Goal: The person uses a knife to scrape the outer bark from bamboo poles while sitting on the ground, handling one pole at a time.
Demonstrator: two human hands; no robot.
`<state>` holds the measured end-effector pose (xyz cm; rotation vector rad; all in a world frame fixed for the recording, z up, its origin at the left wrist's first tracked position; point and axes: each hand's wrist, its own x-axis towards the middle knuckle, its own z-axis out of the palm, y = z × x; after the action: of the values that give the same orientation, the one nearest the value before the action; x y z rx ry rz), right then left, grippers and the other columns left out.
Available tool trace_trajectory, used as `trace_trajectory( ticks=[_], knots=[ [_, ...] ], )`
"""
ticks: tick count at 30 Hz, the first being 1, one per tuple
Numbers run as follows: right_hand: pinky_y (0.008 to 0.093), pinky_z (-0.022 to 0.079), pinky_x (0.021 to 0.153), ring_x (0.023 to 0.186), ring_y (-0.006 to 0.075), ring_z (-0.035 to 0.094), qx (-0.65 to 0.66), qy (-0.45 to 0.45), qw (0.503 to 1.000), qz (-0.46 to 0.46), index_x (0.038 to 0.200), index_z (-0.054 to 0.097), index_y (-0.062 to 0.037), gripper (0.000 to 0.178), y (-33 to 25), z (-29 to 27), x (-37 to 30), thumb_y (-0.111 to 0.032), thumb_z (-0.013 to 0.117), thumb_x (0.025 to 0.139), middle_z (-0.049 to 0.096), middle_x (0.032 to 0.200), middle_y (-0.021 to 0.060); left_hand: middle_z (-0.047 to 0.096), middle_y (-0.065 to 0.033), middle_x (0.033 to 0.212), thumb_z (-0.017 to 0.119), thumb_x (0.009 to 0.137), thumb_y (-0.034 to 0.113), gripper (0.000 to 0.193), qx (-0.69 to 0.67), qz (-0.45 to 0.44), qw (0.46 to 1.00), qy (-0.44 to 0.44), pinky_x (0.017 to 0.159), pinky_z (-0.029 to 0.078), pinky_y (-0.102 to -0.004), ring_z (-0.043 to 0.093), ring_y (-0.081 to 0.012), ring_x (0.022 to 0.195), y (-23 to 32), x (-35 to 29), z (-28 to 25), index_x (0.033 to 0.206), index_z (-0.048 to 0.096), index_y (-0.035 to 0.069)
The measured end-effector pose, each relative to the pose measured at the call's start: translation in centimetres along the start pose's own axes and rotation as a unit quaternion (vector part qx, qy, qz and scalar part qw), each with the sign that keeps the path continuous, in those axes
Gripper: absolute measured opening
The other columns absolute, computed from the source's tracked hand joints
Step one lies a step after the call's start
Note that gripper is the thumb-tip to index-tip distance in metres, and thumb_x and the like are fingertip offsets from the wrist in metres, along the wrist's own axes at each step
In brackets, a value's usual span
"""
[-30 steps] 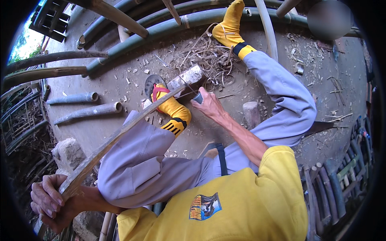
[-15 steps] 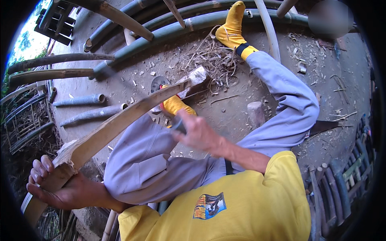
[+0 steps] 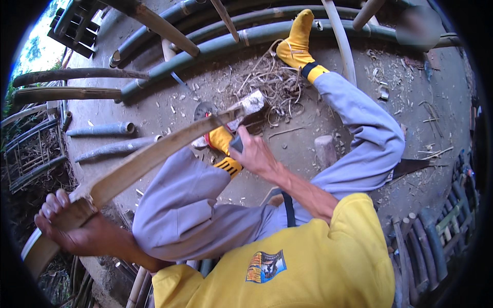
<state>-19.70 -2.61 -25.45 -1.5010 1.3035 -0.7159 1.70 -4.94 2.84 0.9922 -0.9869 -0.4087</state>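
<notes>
A long split length of bamboo (image 3: 149,156) slants up from the lower left. My left hand (image 3: 82,226) wraps round its near end, below a step in the wood. The bamboo's far end lies against a pale, ragged-topped block (image 3: 252,102). My right hand (image 3: 259,156) is closed on the dark grey handle of a knife (image 3: 236,144), close to the bamboo's far part. Its thin blade seems to reach toward the bamboo's edge, though its outline is hard to make out. My foot in a yellow sock (image 3: 221,139) is just under the bamboo.
Curly shavings (image 3: 277,87) are heaped beyond the block. A long green bamboo pole (image 3: 215,47) lies across the far side. Two short tubes (image 3: 102,129) rest at left. A wooden stump (image 3: 325,149) stands between my legs; a dark blade (image 3: 408,167) lies by my right knee.
My right hand has moved slightly forward with the knife, nearer the bamboo's far end. The near end of the bamboo and my left hand have shifted only a little.
</notes>
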Motion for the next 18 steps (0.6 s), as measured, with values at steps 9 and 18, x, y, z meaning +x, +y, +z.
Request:
trace_trajectory(
  ticks=[9,18],
  knots=[
    [0.045,0.053,0.061,0.07,0.04,0.065,0.011,0.013,0.981,0.195,0.098,0.044,-0.001,0.036,8.7,0.0,1.0,-0.018,0.067,0.076,0.063,0.076,0.025,0.038,-0.0038,0.072,0.052,0.091,0.017,0.024,-0.056,-0.003,0.996,-0.062,0.065,0.036,-0.0299,0.039,-0.0177,0.071,-0.3,0.4,0.4,0.073,0.039,0.009],
    [0.0466,0.05,0.061,0.077,0.0425,0.064,-0.029,0.009,0.991,0.129,0.094,0.043,-0.0004,0.036,8.8,0.8,1.3,-0.019,0.068,0.076,0.062,0.074,0.0256,0.039,-0.0038,0.073,0.055,0.088,0.017,0.018,-0.053,-0.005,0.996,-0.068,0.066,0.037,-0.0316,0.04,-0.0175,0.072,-0.5,1.1,-0.5,0.078,0.043,0.007]
  ],
)
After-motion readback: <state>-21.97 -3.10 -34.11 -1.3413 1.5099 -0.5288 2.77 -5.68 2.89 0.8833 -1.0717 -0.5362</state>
